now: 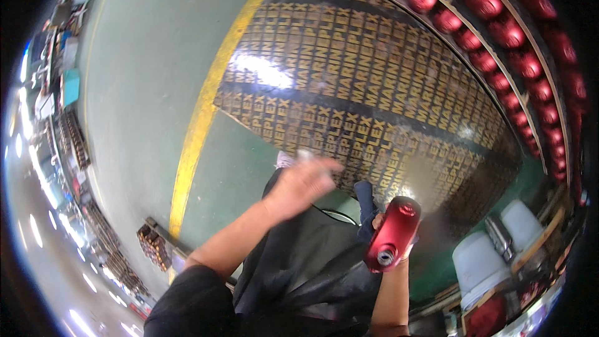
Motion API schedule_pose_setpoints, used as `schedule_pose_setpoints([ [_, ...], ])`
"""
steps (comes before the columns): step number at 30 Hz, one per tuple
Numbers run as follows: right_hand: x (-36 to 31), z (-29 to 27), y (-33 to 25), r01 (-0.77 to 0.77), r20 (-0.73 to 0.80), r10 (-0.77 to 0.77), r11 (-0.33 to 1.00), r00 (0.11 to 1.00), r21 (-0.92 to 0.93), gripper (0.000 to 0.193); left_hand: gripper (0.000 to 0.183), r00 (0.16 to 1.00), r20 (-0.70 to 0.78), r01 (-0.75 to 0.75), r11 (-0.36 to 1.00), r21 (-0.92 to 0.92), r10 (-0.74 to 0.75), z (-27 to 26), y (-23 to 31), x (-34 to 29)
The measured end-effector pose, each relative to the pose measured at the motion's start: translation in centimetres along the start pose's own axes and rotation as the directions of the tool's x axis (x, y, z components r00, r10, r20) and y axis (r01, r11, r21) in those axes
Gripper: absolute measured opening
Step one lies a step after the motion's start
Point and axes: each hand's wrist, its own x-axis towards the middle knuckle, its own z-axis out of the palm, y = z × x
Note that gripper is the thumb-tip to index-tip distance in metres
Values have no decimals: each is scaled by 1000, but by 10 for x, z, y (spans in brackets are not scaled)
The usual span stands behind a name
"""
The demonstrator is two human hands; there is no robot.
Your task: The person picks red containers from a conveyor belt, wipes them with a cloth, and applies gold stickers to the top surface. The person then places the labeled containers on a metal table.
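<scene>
Green flr (143,87); R grip (405,254) holds red btl (393,231), L grip (304,182) blurred, can't tell.

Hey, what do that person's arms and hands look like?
The left arm has a black sleeve, then a bare forearm; the right forearm is bare too. The blurred left hand wears no glove; the right hand, mostly hidden, looks gloveless.

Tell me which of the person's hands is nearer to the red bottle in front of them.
The right. The right hand holds the red bottle and is mostly hidden behind it. The left hand, blurred, is apart from it, off to its left.
</scene>
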Motion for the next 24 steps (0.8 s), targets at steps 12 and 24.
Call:
schedule_pose_setpoints([
  [12,110,58,28,134,78,-112,900,991,-414,91,33,837,238,-529,615,585,493,-55,114,59],
  [24,88,17,39,97,84,-71,929,994,-357,65,25,853,73,-350,462,815,518,-243,43,256],
])
